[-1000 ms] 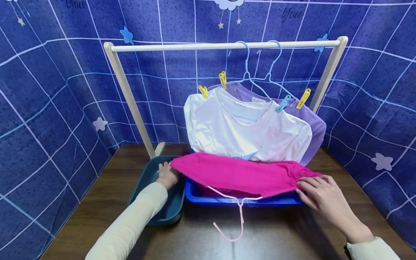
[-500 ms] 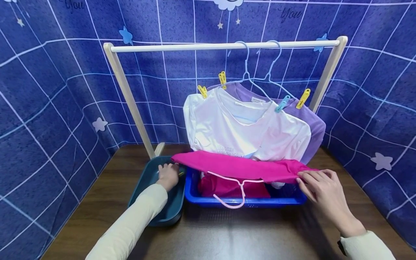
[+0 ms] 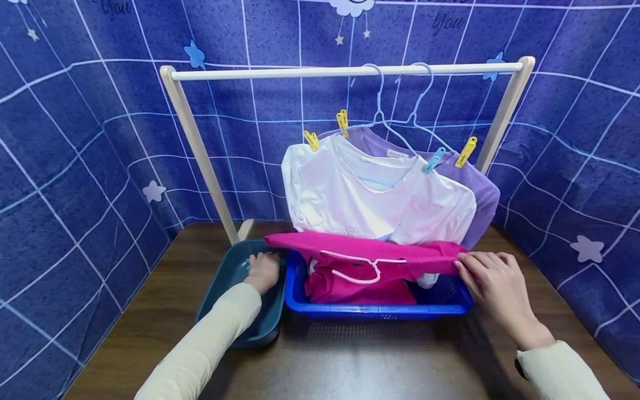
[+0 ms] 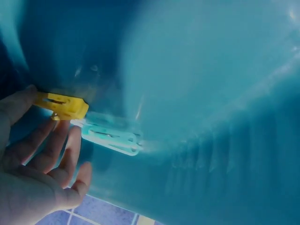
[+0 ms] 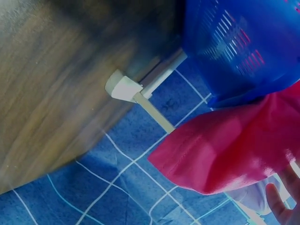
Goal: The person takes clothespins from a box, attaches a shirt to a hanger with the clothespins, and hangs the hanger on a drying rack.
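My left hand [image 3: 263,271] reaches down inside the dark teal bin [image 3: 210,283]. In the left wrist view, its thumb and fingertips pinch one end of a yellow clothespin [image 4: 70,107]. Just beyond lies a turquoise clothespin [image 4: 111,138] on the bin's floor. My right hand [image 3: 492,283] grips the right shoulder of a bright pink shirt [image 3: 380,249], which has a pale pink hanger [image 3: 367,280] in it. The shirt spans the blue basket [image 3: 380,312], its left end beside the bin, and the hanger's hook overlaps the pink cloth in the basket.
Behind stands a rack with a white rail [image 3: 280,73] and wooden legs. From it hang a white shirt [image 3: 345,191] and a purple shirt [image 3: 482,203] on blue hangers, with clothespins at the shoulders. Everything stands on a brown wooden table [image 3: 360,366].
The hanger's hook has swung up and away from the table's front to over the basket as the pink shirt tipped back. My right hand has shifted slightly left. My left hand remains in the bin.
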`<state>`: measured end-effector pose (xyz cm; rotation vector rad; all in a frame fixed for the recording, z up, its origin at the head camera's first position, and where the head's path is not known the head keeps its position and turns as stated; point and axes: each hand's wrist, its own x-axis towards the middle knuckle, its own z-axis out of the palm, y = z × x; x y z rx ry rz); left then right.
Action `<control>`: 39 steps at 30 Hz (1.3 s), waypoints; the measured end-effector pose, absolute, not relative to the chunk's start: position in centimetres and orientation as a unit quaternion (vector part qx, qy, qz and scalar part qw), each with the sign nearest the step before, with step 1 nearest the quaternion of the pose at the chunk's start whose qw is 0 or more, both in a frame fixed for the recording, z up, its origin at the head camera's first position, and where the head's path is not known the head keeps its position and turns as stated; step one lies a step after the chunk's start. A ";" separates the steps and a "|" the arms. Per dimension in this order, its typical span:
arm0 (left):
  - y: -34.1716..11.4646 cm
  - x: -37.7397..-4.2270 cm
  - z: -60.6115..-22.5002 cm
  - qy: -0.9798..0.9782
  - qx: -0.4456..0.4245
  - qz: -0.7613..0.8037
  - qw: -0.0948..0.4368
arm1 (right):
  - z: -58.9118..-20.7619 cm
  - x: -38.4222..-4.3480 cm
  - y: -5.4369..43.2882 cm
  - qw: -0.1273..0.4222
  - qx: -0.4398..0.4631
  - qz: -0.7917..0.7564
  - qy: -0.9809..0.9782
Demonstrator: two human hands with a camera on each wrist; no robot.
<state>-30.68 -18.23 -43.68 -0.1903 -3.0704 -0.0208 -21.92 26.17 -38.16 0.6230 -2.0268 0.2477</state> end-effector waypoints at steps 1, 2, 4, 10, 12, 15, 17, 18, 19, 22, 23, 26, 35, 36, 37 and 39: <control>-18.1 -30.7 -43.7 -0.997 -0.064 -0.006 0.033 | -38.1 -22.0 26.2 0.480 0.254 0.098 -0.834; -18.1 -30.7 -43.7 -0.997 -0.066 -0.005 0.033 | -38.0 -22.1 26.2 0.479 0.254 0.097 -0.835; -18.1 -31.0 -44.1 -0.996 -0.071 0.001 0.046 | -37.8 -22.3 26.2 0.477 0.254 0.094 -0.836; -18.1 -30.8 -43.5 -0.998 -0.064 -0.011 0.025 | -37.5 -22.8 26.3 0.472 0.258 0.098 -0.837; -18.2 -30.8 -43.4 -0.997 -0.067 -0.012 0.029 | -37.4 -23.0 26.4 0.461 0.255 0.095 -0.845; -18.4 -30.6 -43.1 -0.997 -0.068 -0.011 0.027 | -37.4 -23.1 26.4 0.454 0.251 0.097 -0.849; -18.5 -30.5 -42.8 -0.997 -0.070 -0.012 0.022 | -37.3 -23.2 26.4 0.456 0.251 0.098 -0.848; -18.5 -30.4 -42.6 -0.997 -0.070 -0.013 0.021 | -37.3 -23.2 26.4 0.459 0.251 0.101 -0.846; -18.6 -30.3 -42.4 -0.997 -0.071 -0.014 0.021 | -37.2 -23.3 26.3 0.462 0.252 0.102 -0.844; -18.7 -30.1 -41.9 -0.997 -0.074 -0.015 0.023 | -37.1 -23.5 26.2 0.464 0.249 0.103 -0.844; -18.8 -30.0 -41.8 -0.997 -0.075 -0.015 0.026 | -37.1 -23.6 26.2 0.463 0.247 0.102 -0.845; -18.9 -29.8 -41.4 -0.996 -0.077 -0.014 0.036 | -36.9 -23.8 26.2 0.458 0.243 0.100 -0.849; -19.6 -29.0 -39.9 -0.996 -0.061 -0.021 0.068 | -36.5 -24.3 26.2 0.453 0.237 0.097 -0.854; -19.7 -28.8 -39.7 -0.995 -0.059 -0.022 0.072 | -36.5 -24.4 26.2 0.453 0.235 0.096 -0.854; -19.7 -28.7 -39.5 -0.995 -0.057 -0.024 0.075 | -36.4 -24.4 26.2 0.453 0.233 0.094 -0.855; -19.9 -28.5 -39.2 -0.994 -0.055 -0.027 0.086 | -36.4 -24.5 26.2 0.453 0.230 0.091 -0.856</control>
